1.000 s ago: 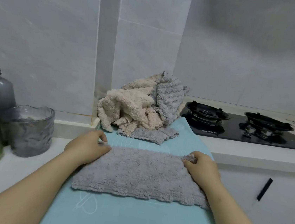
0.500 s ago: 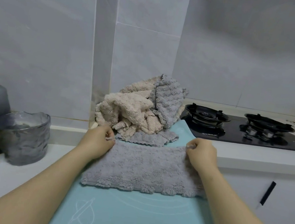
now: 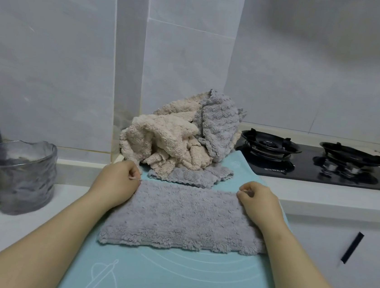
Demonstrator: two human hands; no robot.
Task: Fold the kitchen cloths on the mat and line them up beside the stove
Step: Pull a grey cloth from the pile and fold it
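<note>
Before the cloth heap [image 3: 172,142], left hand [image 3: 118,180] and right hand [image 3: 258,199] each pinch the grey cloth [image 3: 183,216].

The head-worn camera looks forward and down, close over the mat [image 3: 180,282], stove [image 3: 304,167] at right.

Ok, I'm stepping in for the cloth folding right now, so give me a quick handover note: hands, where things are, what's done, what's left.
Left hand pinches the far left corner of the grey cloth; right hand pinches its far right corner.
The grey cloth lies flat on the blue mat, a wide rectangle. Behind it sits a crumpled pile of beige and grey cloths, next to the stove.
Done: no folded cloth is lined up beside the stove in view.
Left: finish folding this cloth, fold the pile, line them all up beside the stove.
</note>
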